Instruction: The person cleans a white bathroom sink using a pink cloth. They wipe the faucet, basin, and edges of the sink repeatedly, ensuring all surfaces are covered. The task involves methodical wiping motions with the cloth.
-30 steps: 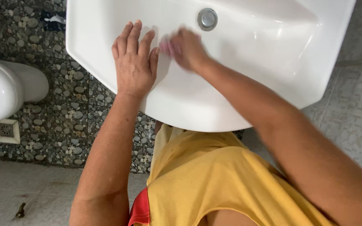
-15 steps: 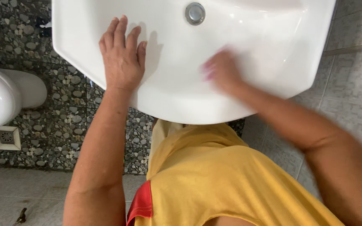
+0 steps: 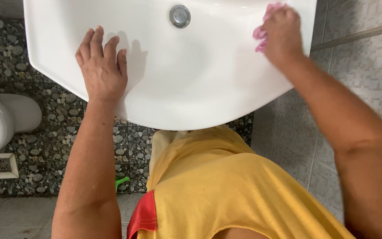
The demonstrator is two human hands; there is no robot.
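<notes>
Two bare hands are busy at a white ceramic washbasin (image 3: 191, 97). At about ten o'clock on the bowl, the left hand (image 3: 101, 71) lies flat on the rim, palm down, fingers stretched out and loose, gripping nothing and only pressing on the porcelain. Over at two o'clock, near the basin's right edge, the right hand (image 3: 283, 34) is clenched around a pink cloth (image 3: 261, 32); the fingers curl over it, and crumpled folds of it stick out to the left of the knuckles, lying against the white surface. At twelve o'clock, between the two hands and clear of both, sits the round chrome drain plug (image 3: 180, 16).

The person wears a yellow shirt (image 3: 226, 190) with a red patch at its lower left. Down at nine o'clock, part of a white toilet (image 3: 1, 119) shows on the dark pebble-mosaic floor (image 3: 45, 146), with a square floor drain (image 3: 2, 165) just below it. A small green object (image 3: 121, 181) lies on the pebbles under the basin; what it is I cannot tell. Pale grey tiles (image 3: 368, 66) cover the right side.
</notes>
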